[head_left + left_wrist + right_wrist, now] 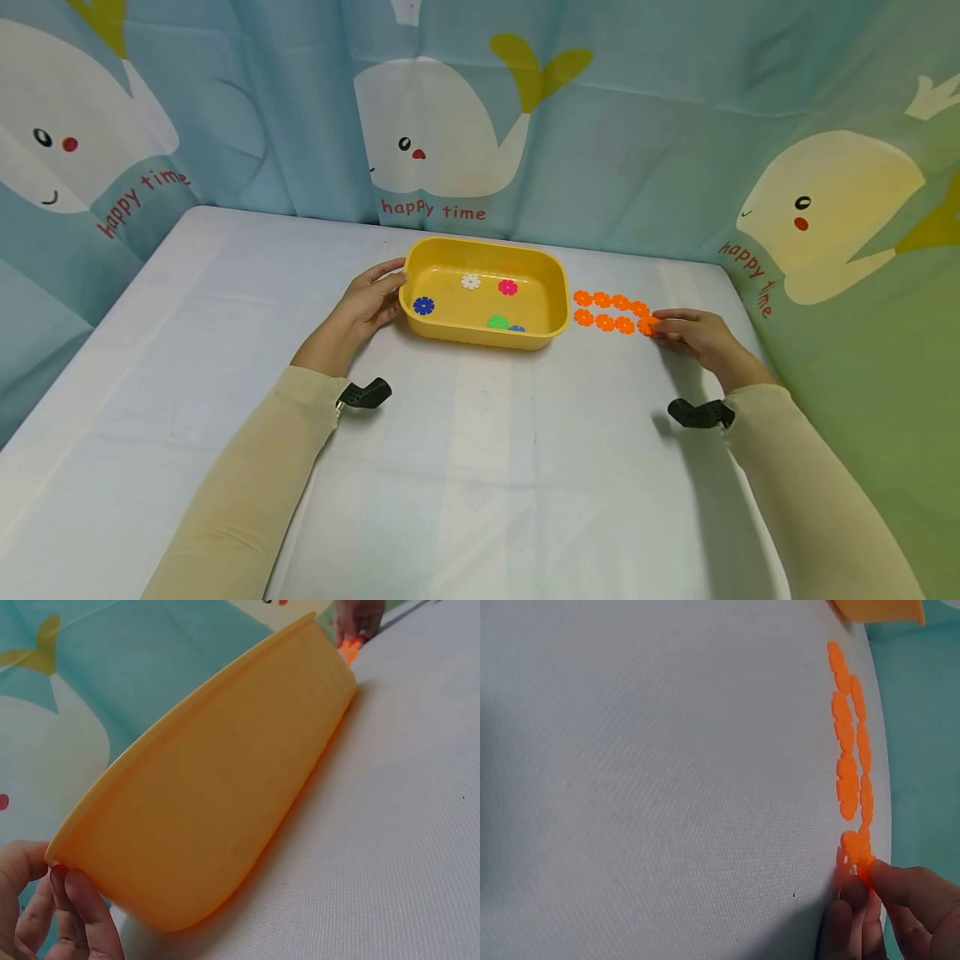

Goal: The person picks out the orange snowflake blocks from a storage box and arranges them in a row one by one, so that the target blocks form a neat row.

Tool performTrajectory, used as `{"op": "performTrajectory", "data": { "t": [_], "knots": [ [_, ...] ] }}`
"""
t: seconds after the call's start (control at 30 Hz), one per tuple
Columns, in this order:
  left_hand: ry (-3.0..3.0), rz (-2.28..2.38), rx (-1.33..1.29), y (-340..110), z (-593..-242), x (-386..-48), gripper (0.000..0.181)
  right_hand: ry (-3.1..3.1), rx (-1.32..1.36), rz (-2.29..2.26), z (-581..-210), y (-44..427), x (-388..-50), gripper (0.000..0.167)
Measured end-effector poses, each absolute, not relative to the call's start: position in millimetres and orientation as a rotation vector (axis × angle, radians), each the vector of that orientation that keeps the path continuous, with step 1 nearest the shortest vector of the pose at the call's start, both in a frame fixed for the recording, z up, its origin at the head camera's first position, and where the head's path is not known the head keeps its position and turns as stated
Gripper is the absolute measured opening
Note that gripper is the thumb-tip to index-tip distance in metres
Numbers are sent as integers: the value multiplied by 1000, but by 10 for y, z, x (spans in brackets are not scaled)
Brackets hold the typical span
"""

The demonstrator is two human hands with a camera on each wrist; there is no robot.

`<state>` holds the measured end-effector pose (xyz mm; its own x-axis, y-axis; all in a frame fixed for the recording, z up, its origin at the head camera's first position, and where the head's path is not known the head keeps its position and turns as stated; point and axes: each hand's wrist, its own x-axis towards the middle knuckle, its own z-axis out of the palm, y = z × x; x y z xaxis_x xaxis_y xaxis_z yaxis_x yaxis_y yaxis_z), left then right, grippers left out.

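A yellow plastic basin (480, 335) stands on the white tabletop. My left hand (367, 300) grips its left end, thumb at the rim and fingers under it, as the left wrist view (64, 915) shows. Inside lie flower-shaped plastic discs: dark blue (423, 306), white (470, 282), pink (507, 287), green (498, 322) and a partly hidden blue one (517, 328). Right of the basin, several orange discs (604, 322) lie flat in two rows. At their right end my right hand (697, 335) pinches an orange disc (866, 868) between thumb and fingers.
The white-covered table (480, 467) meets a blue-green curtain (660, 167) printed with whales at its back and right sides. A black wrist device (365, 393) sits on the left sleeve, another black device (701, 413) on the right.
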<state>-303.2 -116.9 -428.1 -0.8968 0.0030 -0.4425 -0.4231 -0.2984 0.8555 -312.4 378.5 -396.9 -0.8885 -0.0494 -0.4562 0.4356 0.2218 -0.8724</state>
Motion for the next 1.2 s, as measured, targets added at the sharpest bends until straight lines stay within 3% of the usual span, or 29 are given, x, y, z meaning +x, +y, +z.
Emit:
{"op": "performTrajectory", "data": {
  "t": [0.33,0.7,1.2],
  "knots": [
    [1668,2281,-537,-1167,-4285,-3032,44,2328,246,-1487,-3980,3753,-3133,13],
    [1658,2288,-557,-1164,-4279,-3033,42,2466,226,-1270,-3949,3701,-3176,46],
    [1657,2289,-554,-1160,-4291,-3046,43,2403,277,-1290,-3914,3723,-3205,48]
  ]
}}
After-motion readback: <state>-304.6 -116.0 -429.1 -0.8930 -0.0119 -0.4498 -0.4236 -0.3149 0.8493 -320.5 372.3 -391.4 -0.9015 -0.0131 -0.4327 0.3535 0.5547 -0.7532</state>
